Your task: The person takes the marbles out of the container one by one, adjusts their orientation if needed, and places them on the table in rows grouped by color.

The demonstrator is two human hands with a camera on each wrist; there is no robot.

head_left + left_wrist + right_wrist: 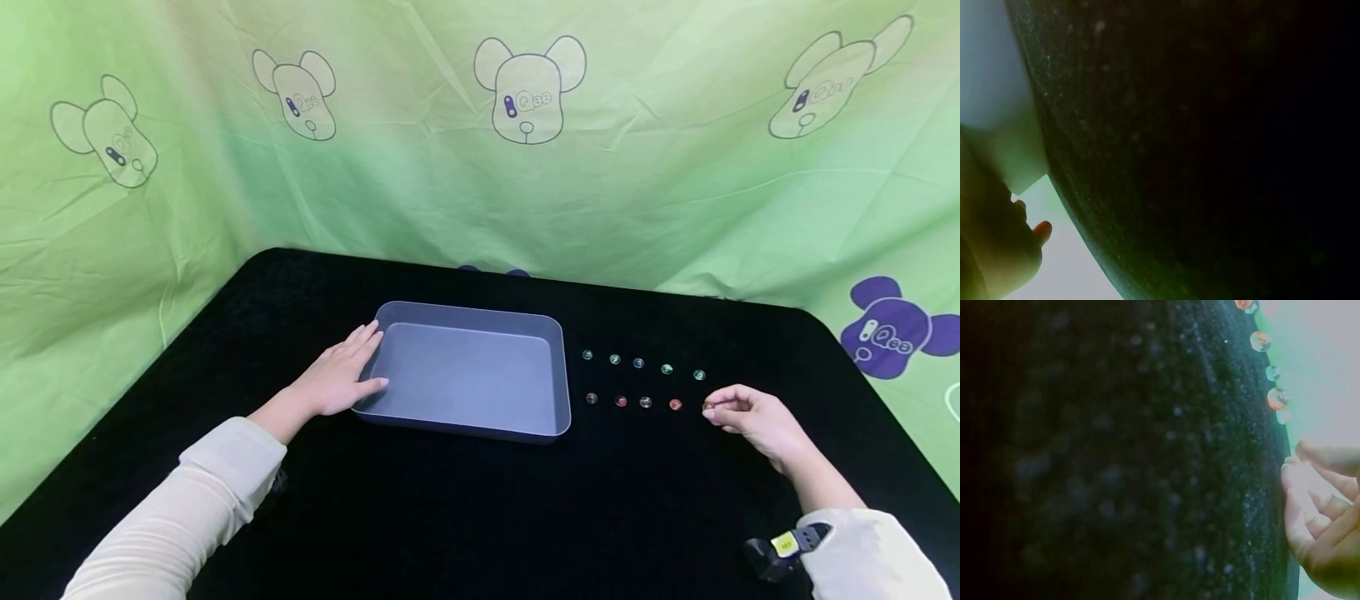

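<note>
A grey rectangular baking tray [465,375] lies on the black tabletop. My left hand [337,375] rests on its left rim with the fingers spread, the thumb reaching over the near left part. To the tray's right are two rows of small clear glass marbles, greenish ones [667,368] behind and mostly reddish ones [675,405] in front. At the right end of the front row, my right hand [753,419] pinches a marble [707,406] between thumb and fingertips; the fingers hide most of it. The right wrist view shows this hand [1325,519] beside other marbles [1277,399].
Black cloth [465,517] covers the table. Green fabric printed with bear heads [528,96] hangs behind and at both sides. A small black device with a yellow label [785,545] sits at the right wrist. The left wrist view is mostly dark cloth [1179,150].
</note>
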